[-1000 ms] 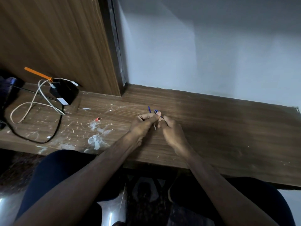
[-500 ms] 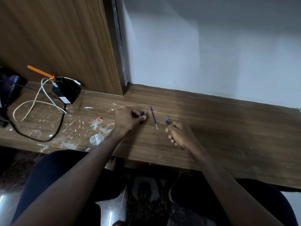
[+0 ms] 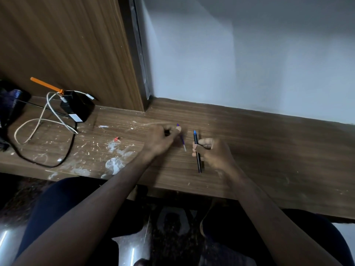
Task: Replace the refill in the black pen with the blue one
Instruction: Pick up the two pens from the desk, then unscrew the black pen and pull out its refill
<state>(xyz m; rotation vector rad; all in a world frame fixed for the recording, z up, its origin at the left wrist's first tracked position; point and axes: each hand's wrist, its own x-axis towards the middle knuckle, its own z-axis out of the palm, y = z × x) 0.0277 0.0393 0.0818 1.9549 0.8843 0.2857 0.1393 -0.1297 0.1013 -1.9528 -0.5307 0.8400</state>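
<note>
The thin blue refill [image 3: 182, 141] lies on the wooden desk [image 3: 269, 150], its metal tip pointing toward me. My left hand [image 3: 161, 140] is curled over its far end, thumb and fingertip pinching it; a small dark piece shows inside the curled fingers. Just to the right, my right hand [image 3: 213, 153] holds the black pen [image 3: 197, 160] by its middle. The pen stands nearly upright in view, with a blue end on the far side. The two hands are a short gap apart.
A black adapter box [image 3: 76, 108] with a white cable [image 3: 38, 121] and a black cable [image 3: 63, 162] sits at the left, beside an orange stick [image 3: 46, 85]. White paint smears [image 3: 115, 162] and a tiny red bit [image 3: 116, 139] mark the desk. A wood panel and wall close the back.
My hands came apart from one joined grip. The refill was laid on the desk, then my left hand moved right onto its far end. My right hand raised the pen more upright.
</note>
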